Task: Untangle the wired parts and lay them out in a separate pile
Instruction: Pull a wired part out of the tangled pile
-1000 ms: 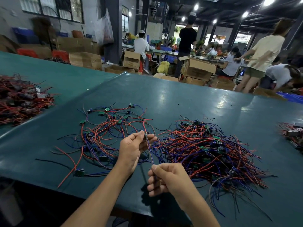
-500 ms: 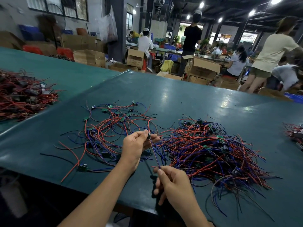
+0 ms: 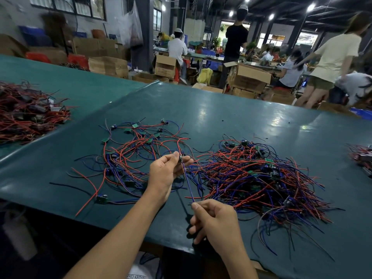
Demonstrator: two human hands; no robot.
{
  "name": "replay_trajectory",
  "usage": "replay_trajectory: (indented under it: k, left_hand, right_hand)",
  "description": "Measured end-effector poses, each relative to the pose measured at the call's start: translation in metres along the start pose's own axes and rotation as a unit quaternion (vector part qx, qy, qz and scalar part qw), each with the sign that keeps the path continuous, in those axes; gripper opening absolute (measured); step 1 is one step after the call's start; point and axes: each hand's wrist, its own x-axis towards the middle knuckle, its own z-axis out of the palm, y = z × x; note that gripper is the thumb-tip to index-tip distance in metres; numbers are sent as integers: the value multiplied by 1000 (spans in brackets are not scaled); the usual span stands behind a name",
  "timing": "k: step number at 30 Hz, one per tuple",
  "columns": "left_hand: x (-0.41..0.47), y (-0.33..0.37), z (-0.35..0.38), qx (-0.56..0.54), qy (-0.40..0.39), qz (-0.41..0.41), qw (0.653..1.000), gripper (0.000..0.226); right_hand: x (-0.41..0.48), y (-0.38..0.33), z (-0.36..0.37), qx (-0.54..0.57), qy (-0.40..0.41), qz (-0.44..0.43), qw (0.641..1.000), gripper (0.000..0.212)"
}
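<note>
The left hand (image 3: 167, 172) is raised over the middle of the green surface (image 3: 201, 109). Its grip is closed, with thumb and fingertips pinching a small dark part (image 3: 180, 157) at the far end of a blue wire (image 3: 188, 182). The right hand (image 3: 217, 222) sits nearer, close to the near edge. Its grip is closed too, thumb and forefinger pinching the near end of the same wire while the other fingers curl underneath. The wire runs straight and taut between the two hands, lifted off the surface. Whether it is fully free of the other wires cannot be told.

To the right of the hands lies the tangled heap (image 3: 261, 178), a dense mass of red, blue and black wires with small green boards and dark components in it. Loose ends trail off toward the near right. To the left lies the separate pile (image 3: 130, 154), much thinner, its red and blue leads spread flat with small green boards at their ends. The left hand is over the place where the two piles meet.

On a neighbouring surface (image 3: 70, 81) at far left sits another heap of mostly red wires (image 3: 26, 115). A small bundle (image 3: 361, 156) shows at the right edge. Beyond the surface stand open cardboard boxes (image 3: 249, 77), and several people (image 3: 235, 37) are in the far hall.
</note>
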Motion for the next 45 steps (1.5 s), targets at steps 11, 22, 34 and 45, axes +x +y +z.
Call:
replay_trajectory:
  k: [11, 22, 34, 45]
  left_hand:
    - [5, 12, -8, -259, -111, -162, 946, 31]
    - [7, 16, -20, -365, -171, -180, 898, 40]
    - [3, 14, -10, -249, -162, -173, 939, 57]
    - [22, 43, 49, 2, -240, -118, 964, 26]
  right_hand:
    - [-1, -5, -2, 91, 30, 10, 995, 62]
    - [-2, 0, -4, 123, 36, -11, 992, 49]
    - [-3, -1, -4, 77, 31, -21, 996, 34]
    - [-3, -1, -3, 97, 29, -23, 995, 32]
